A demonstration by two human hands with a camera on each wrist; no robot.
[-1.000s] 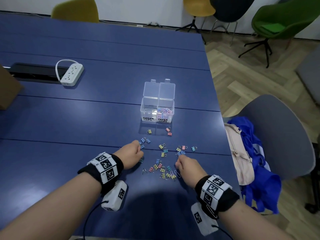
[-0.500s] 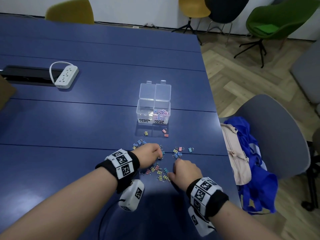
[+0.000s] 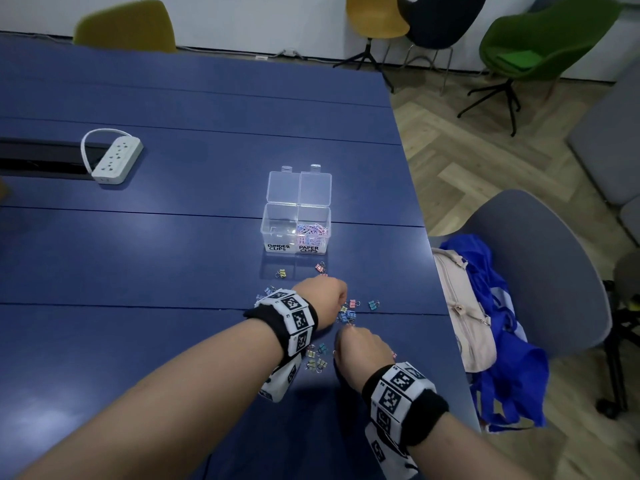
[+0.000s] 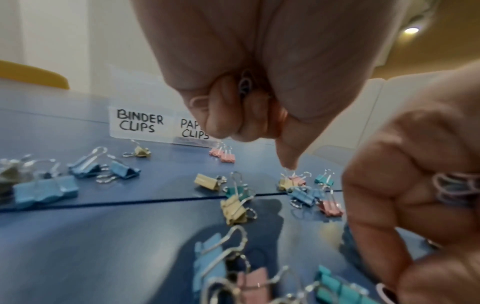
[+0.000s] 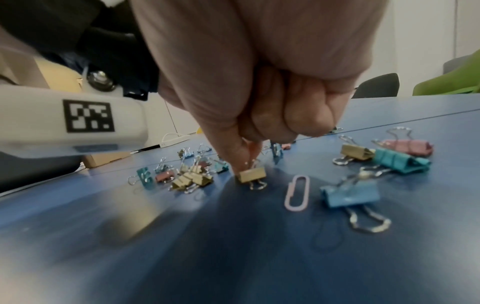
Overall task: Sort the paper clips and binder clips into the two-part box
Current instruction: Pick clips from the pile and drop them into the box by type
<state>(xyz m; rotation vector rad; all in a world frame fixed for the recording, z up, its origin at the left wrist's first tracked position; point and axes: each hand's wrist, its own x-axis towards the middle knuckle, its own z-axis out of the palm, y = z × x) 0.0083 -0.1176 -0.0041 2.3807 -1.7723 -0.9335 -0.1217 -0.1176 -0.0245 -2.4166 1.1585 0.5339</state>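
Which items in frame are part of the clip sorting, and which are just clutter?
Job:
two-part box
paper clips in its right half
binder clips loose on the table
pink paper clip
left hand
right hand

Clutter:
power strip
pink bag
blue cloth
chairs
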